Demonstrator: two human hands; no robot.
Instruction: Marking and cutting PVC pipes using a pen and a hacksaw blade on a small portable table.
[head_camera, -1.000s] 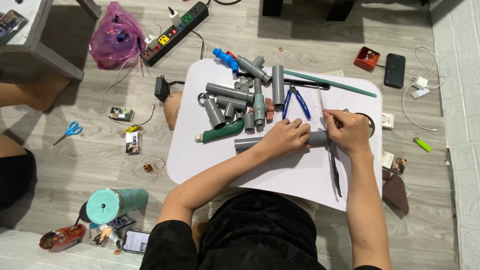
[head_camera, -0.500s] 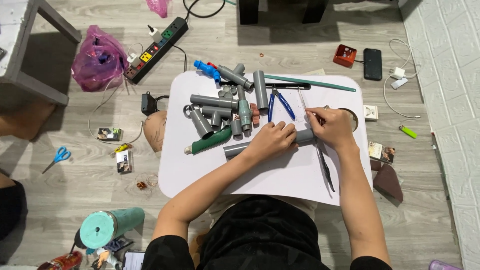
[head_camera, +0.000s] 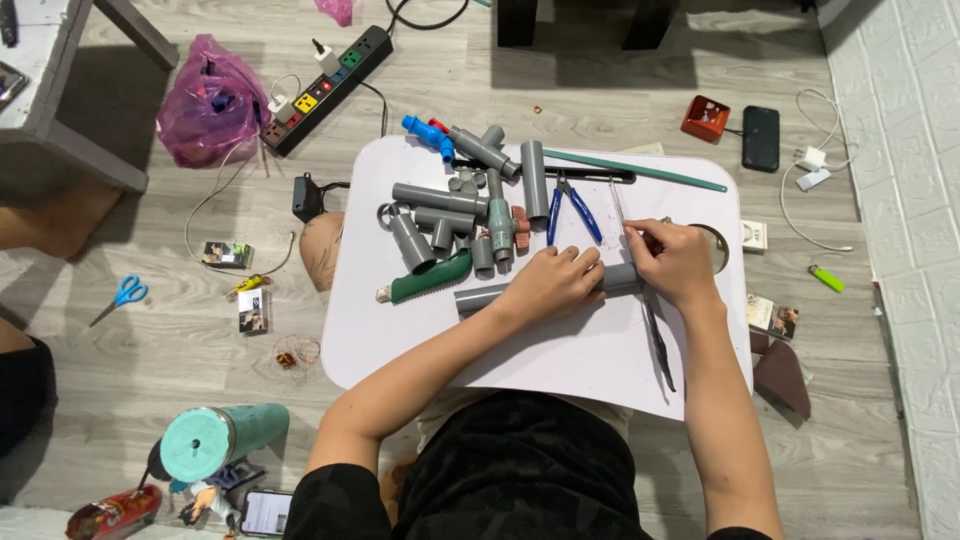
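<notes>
Grey plastic pipe (head_camera: 480, 296) lies flat across the white counter (head_camera: 560, 350), pinned under the left hand (head_camera: 548, 284), whose grip presses down over its middle so it cannot roll. The right hand (head_camera: 676, 262) pinches a thin hacksaw blade (head_camera: 640, 280) set crosswise at the pipe's free end. Spare pipe fittings (head_camera: 465, 215) and blue-handled pliers (head_camera: 572, 208) sit just behind.

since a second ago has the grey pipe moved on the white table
No. The grey pipe stays beside the green-handled tool on the white table; only the camera shifted.
</notes>
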